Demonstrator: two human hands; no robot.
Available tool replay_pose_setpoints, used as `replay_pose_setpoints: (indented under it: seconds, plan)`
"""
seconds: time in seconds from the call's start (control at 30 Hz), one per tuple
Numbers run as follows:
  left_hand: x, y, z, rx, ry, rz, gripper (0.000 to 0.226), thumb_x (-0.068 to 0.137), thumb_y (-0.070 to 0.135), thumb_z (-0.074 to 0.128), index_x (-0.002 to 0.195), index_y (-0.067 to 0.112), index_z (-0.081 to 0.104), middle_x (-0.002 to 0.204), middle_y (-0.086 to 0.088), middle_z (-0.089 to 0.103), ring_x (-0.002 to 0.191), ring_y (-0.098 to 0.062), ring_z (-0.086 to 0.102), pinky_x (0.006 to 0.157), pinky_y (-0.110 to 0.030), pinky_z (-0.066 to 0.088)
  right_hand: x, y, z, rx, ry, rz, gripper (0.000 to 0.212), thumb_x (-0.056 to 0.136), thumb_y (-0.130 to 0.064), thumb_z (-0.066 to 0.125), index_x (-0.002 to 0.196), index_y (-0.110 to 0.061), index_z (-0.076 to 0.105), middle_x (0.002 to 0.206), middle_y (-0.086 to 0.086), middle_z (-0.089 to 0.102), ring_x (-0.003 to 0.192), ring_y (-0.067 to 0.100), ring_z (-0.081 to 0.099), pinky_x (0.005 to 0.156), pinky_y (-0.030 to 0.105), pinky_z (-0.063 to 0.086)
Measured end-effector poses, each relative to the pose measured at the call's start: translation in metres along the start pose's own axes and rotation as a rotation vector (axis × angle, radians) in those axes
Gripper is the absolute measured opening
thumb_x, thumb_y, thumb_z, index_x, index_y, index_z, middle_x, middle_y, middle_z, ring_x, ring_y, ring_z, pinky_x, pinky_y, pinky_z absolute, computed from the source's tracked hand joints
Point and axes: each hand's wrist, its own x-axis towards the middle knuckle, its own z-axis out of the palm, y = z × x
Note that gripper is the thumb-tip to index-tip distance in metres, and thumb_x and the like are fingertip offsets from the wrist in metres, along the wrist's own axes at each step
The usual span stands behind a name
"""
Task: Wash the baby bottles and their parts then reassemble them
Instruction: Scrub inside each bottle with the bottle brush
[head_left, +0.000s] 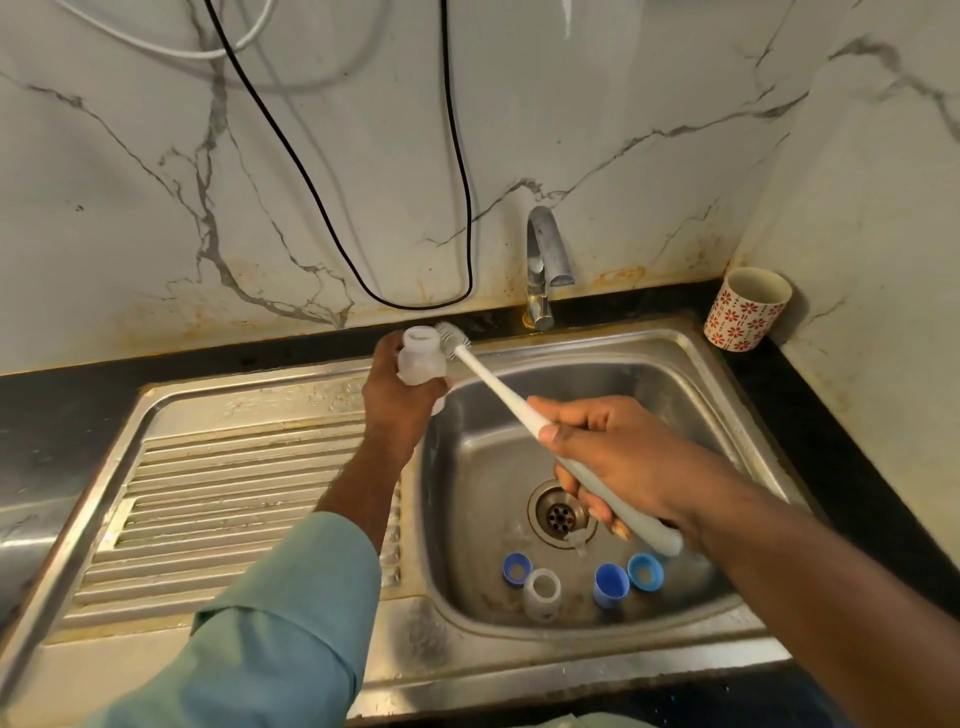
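Note:
My left hand (397, 402) grips a small translucent baby bottle (421, 361), mouth up, above the sink's back left corner. A long white bottle brush (498, 392) is held by its handle in my right hand (618, 457); its bristle head touches the outside of the bottle's neck. On the sink floor near the front lie a second clear bottle (542, 594), a blue ring (517, 569), a blue cap (611, 584), another blue ring (645, 571) and a clear teat (575, 540) by the drain.
The steel sink (691, 374) has a ribbed drainboard (234, 493) on its left. A tap (545, 260) stands at the back, with no water running. A red-patterned cup (745, 309) sits on the dark counter at the right. A black cable (415, 304) hangs against the marble wall.

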Motion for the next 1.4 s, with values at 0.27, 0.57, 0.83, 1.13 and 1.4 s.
replay_pose_setpoints:
  seconds: [0.27,0.57,0.83,1.13,1.4]
  plan:
    - [0.004,0.009,0.005,-0.071,-0.010,-0.078,0.060,0.076,0.009,0.076,0.128,0.024,0.053,0.107,0.007,0.060,0.103,-0.020,0.060,0.081,-0.049,0.059,-0.001,0.000,-0.003,0.086,-0.025,-0.024,0.042,0.100,-0.022,0.051,0.137,-0.043,0.050,0.069,0.006,0.058,0.042,0.010,0.045,0.037,0.023,0.040]
    - [0.013,0.007,0.014,-0.017,-0.095,-0.064,0.049,0.077,0.009,0.073,0.122,0.022,0.059,0.110,0.000,0.065,0.100,-0.021,0.062,0.073,-0.024,0.050,0.005,0.000,-0.010,0.184,-0.003,0.015,0.040,0.099,-0.021,0.053,0.135,-0.040,0.053,0.066,0.007,0.057,0.041,0.011,0.044,0.035,0.022,0.038]
    - [0.010,0.012,0.011,-0.052,-0.158,-0.121,0.063,0.085,-0.004,0.059,0.136,0.017,0.028,0.110,-0.001,0.048,0.092,-0.012,0.053,0.064,-0.025,0.046,0.004,0.008,-0.006,0.270,-0.009,0.022,0.034,0.099,-0.020,0.052,0.125,-0.041,0.060,0.067,0.009,0.057,0.040,0.012,0.042,0.033,0.021,0.037]
    - [0.009,0.005,0.014,0.054,-0.100,-0.003,0.061,0.079,0.023,0.082,0.125,0.015,0.043,0.119,-0.003,0.055,0.105,-0.017,0.056,0.076,-0.022,0.046,0.011,0.008,-0.012,0.313,-0.020,0.031,0.035,0.099,-0.018,0.052,0.128,-0.037,0.059,0.065,0.009,0.055,0.039,0.012,0.039,0.032,0.020,0.035]
    - [0.012,-0.001,0.005,0.215,0.074,-0.010,0.057,0.075,0.017,0.082,0.128,0.021,0.059,0.112,0.005,0.064,0.099,-0.015,0.058,0.087,-0.032,0.049,0.016,0.014,-0.003,0.395,-0.070,0.057,0.030,0.099,-0.019,0.052,0.122,-0.035,0.063,0.064,0.008,0.055,0.039,0.011,0.039,0.031,0.019,0.033]
